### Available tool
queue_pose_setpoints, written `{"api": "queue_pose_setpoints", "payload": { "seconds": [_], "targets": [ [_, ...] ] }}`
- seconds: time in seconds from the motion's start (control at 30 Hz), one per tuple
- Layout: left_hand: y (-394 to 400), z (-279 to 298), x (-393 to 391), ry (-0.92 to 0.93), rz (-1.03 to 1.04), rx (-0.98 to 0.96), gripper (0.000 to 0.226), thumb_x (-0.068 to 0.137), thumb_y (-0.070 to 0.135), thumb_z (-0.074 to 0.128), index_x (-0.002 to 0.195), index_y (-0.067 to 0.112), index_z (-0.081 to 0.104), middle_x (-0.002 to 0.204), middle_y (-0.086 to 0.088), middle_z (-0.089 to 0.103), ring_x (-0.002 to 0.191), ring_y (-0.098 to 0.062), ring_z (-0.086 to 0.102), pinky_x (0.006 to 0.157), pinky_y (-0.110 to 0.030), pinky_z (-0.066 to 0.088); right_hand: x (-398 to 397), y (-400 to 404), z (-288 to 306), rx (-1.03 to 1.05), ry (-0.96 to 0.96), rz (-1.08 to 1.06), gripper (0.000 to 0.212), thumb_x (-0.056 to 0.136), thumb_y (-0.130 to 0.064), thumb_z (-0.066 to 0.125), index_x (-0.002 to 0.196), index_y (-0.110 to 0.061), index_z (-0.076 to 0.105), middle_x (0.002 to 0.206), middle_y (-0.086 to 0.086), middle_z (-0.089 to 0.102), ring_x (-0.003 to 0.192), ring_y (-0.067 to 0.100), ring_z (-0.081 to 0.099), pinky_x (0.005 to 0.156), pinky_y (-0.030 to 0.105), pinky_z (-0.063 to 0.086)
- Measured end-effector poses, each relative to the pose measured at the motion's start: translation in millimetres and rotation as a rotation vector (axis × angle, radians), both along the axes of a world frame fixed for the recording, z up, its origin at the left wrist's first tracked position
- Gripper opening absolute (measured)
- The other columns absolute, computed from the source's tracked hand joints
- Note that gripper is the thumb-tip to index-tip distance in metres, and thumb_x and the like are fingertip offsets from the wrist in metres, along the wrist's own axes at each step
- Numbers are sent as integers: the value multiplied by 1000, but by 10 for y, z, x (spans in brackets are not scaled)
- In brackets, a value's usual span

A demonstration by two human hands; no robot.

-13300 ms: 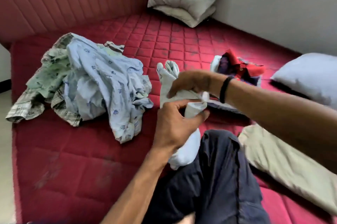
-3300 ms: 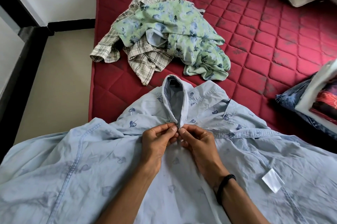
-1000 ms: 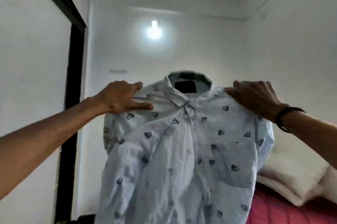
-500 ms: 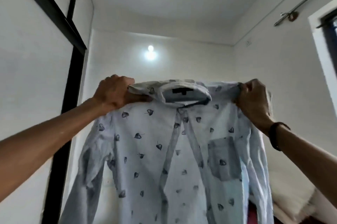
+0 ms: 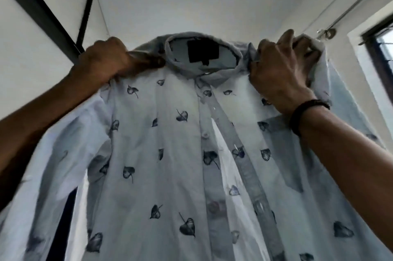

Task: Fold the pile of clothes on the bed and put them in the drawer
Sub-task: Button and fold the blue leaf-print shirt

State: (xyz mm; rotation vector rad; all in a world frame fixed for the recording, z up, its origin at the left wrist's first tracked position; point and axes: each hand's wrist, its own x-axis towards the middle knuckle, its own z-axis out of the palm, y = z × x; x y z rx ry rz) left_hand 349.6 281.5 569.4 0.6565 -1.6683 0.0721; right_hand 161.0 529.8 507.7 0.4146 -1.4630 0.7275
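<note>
The light-blue leaf-print shirt [image 5: 170, 154], lying flat on the bed three seconds earlier while its collar button was being fastened, is now hanging in the air with its front facing the camera, the left hand [image 5: 106, 58] gripping the shoulder seam at 10 o'clock and the right hand [image 5: 280, 65] clutching the other shoulder at 2 o'clock. This lift is probably serving to shake the garment straight before folding, so neither folding nor storing in the drawer is begun. A black neck label [image 5: 203, 52] is showing inside the collar, its writing unreadable; a black wristband [image 5: 304, 114] is circling the right wrist.
</note>
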Motion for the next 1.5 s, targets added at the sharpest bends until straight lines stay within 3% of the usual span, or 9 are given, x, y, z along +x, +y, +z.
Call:
{"api": "queue_pose_setpoints", "payload": {
  "seconds": [0.17, 0.3, 0.47, 0.67, 0.83, 0.93, 1.0, 1.2, 1.5],
  "targets": [
    [-551, -1164, -774, -439, 12, 234, 144, 17, 112, 47, 116, 8, 63, 122, -20, 67, 103, -36, 66, 87, -39, 55, -616, -480, -994, 307, -351, 72, 28, 98, -32, 55, 116, -12, 60, 134, 24, 41, 129, 52, 35, 108, 64, 25],
    [-1126, -3206, -1541, -782, -30, 408, 129, 26, 110, 52, 113, 15, 66, 116, -13, 71, 98, -31, 68, 81, -34, 54, -1275, -872, -2878, 447, -647, 203, 34, 98, -41, 54, 119, -16, 63, 133, 20, 43, 127, 47, 38, 106, 55, 35],
    [-1349, -5503, -2052, -874, -118, 689, 102, 36, 105, 57, 85, 16, 65, 83, -5, 68, 72, -24, 62, 67, -35, 52, -1705, -1181, -5295, 488, -1043, 174, 34, 96, -45, 55, 108, -16, 68, 124, 16, 52, 120, 42, 44, 102, 54, 37],
    [-1873, -7178, -2617, -1018, -178, 789, 118, 31, 106, 43, 89, 6, 68, 91, -17, 72, 87, -34, 70, 79, -46, 59, -2270, -1643, -6918, 420, -1283, 179, 36, 94, -49, 63, 93, -14, 71, 111, 18, 62, 111, 40, 52, 100, 47, 35],
    [-2046, -7428, -2895, -911, -58, 600, 47, 87, 56, 72, 109, 16, 66, 115, -15, 65, 112, -38, 57, 90, -48, 48, -2518, -2054, -7065, 382, -1247, 295, 35, 93, -31, 68, 121, -9, 63, 129, 19, 55, 120, 38, 50, 105, 47, 36],
    [-1640, -7664, -2817, -711, -408, 511, 11, 94, 22, 63, 105, 22, 65, 102, -2, 63, 96, -23, 60, 84, -41, 51, -2170, -2099, -7246, 438, -1276, 531, 45, 85, -30, 80, 124, -21, 62, 109, 3, 64, 87, 14, 61, 85, 36, 49],
    [-1228, -7922, -2682, -738, -638, 587, 14, 98, 25, 57, 107, 28, 68, 95, 9, 66, 85, -8, 63, 79, -29, 53, -1852, -2058, -7447, 594, -1399, 634, 36, 78, -38, 85, 109, -30, 66, 89, -11, 63, 70, 5, 62, 68, 24, 50],
    [-921, -8541, -2531, -916, -716, 675, 46, 100, 5, 57, 140, 28, 57, 120, 16, 54, 111, -6, 60, 98, -29, 53, -1623, -2174, -7820, 793, -1342, 468, 21, 97, -41, 63, 92, -21, 68, 89, -4, 53, 75, 22, 56, 67, 40, 49],
    [-1068, -8603, -2720, -831, -693, 737, 7, 99, 26, 65, 99, 32, 64, 95, 19, 56, 81, -3, 62, 70, -24, 53, -1800, -2168, -7682, 900, -1458, 533, 18, 94, -37, 69, 108, -26, 68, 99, -9, 55, 90, 18, 59, 77, 40, 51]
  ]
}}
